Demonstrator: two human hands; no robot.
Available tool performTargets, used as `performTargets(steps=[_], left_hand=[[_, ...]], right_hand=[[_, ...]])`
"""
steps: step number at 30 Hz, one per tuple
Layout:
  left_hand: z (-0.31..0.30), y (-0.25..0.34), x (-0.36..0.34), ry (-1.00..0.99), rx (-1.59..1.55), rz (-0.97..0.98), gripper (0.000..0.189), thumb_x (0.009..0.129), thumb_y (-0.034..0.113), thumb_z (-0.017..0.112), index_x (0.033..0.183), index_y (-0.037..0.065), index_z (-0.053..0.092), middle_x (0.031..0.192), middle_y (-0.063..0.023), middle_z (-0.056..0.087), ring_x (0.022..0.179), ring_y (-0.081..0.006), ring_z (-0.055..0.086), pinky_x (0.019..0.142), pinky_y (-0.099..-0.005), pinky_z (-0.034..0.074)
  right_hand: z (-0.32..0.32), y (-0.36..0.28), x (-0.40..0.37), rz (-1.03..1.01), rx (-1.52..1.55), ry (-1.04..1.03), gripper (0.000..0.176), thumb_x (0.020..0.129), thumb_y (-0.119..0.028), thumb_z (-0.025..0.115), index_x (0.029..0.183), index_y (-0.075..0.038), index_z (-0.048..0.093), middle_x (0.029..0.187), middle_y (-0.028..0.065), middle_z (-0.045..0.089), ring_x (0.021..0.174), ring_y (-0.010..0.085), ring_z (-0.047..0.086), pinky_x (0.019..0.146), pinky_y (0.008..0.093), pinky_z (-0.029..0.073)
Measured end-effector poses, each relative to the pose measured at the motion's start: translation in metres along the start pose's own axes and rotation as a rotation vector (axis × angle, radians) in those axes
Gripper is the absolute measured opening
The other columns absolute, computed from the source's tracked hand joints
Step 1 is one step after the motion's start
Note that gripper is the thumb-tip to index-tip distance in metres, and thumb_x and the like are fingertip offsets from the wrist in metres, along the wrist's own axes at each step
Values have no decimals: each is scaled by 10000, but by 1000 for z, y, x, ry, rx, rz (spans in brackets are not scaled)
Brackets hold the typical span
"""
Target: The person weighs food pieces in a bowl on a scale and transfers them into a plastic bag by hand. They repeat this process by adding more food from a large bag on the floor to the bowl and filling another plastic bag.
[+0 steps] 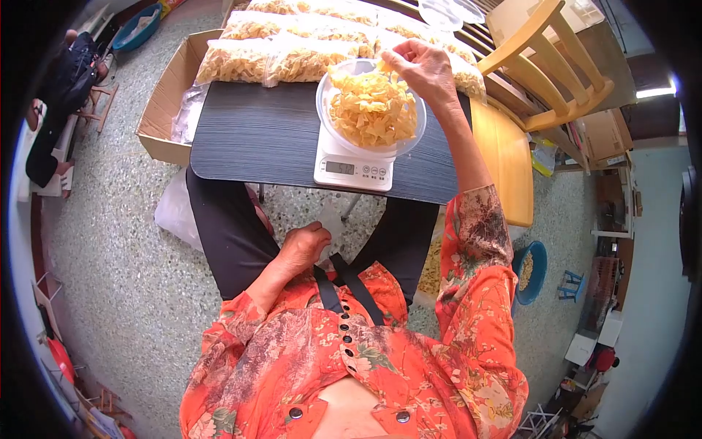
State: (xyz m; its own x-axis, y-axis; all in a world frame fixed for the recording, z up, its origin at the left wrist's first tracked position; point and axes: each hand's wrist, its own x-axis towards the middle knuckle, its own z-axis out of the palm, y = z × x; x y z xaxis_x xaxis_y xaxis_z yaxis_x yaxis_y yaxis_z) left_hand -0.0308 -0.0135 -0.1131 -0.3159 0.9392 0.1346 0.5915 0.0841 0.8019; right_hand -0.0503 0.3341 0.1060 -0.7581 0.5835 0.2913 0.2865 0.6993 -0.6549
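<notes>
A clear plastic bowl (418, 135) heaped with pale yellow dried flakes (371, 110) stands on a white kitchen scale (354, 175), its display lit. At the bowl's upper right rim is my right hand (428, 69), fingers pinched on a dried flake (385, 66) above the heap. My left hand (302, 247) rests low over my lap, its fingers closed on the edge of a clear plastic bag (333, 222). The scale sits near the front edge of the dark table (248, 139).
Filled bags of flakes (311, 60) line the table's back. At left is a cardboard box (164, 121); at right, a wooden chair (504, 168). Blue basins (530, 274) stand on the floor. Another person (66, 88) sits at the far left.
</notes>
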Motion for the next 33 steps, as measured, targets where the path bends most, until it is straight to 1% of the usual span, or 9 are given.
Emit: performTargets(steps=[1,6,12,13,14,17,21,24,33], left_hand=[[0,0,0,2,-1,-2,63,856,124,708,891,90,667,861,-105,608,774,-377,654,652,-465,528],[0,-1,1,-5,10,14,55,852,117,709,875,90,668,862,-104,612,774,-378,655,656,-464,531],[2,-8,1,4,24,26,50,852,125,704,873,94,671,863,-107,612,775,-382,654,659,-468,530],[2,-9,1,2,25,28,50,852,125,704,873,94,671,863,-107,612,775,-382,654,659,-468,530],[2,-10,1,-5,26,25,55,839,94,717,881,85,683,865,-111,627,780,-375,664,664,-451,536],[2,-15,2,-17,45,46,69,830,66,727,889,73,693,864,-117,641,785,-370,674,667,-433,540],[5,-20,2,-20,62,36,43,850,70,704,884,87,685,856,-110,636,780,-376,668,657,-433,531],[3,-20,1,-25,47,36,48,834,83,704,866,96,670,845,-109,617,771,-377,658,645,-443,522],[4,-20,2,-58,43,34,49,819,77,687,846,109,662,860,-98,606,767,-373,652,639,-445,519]], right_hand=[[1,-1,-4,-78,-4,66,269,850,-313,757,873,-45,755,717,41,716,632,106,651,622,275,538],[-1,-13,-22,-115,49,230,246,873,-275,762,907,-31,750,728,65,720,651,113,662,628,278,541],[-2,-7,-31,-34,456,382,237,915,-238,746,947,-3,744,801,37,721,711,97,651,652,261,529],[-4,-6,-32,-56,462,392,237,919,-230,743,955,4,727,793,32,706,632,72,597,571,232,481],[-4,-4,-34,-55,462,393,237,919,-230,743,955,4,727,793,32,706,632,72,597,571,232,481],[-8,-9,-40,72,864,346,144,942,-134,704,962,4,673,775,49,667,476,44,395,440,233,300],[-15,-5,-54,143,1164,290,112,952,-133,688,921,-28,663,783,41,663,487,64,387,462,232,292],[-18,2,-68,181,1323,222,174,963,-202,703,1008,-42,653,871,66,674,519,64,409,477,222,315],[-16,-4,-105,181,1391,222,202,985,-237,673,1082,-63,638,982,98,678,532,70,410,478,215,318]])
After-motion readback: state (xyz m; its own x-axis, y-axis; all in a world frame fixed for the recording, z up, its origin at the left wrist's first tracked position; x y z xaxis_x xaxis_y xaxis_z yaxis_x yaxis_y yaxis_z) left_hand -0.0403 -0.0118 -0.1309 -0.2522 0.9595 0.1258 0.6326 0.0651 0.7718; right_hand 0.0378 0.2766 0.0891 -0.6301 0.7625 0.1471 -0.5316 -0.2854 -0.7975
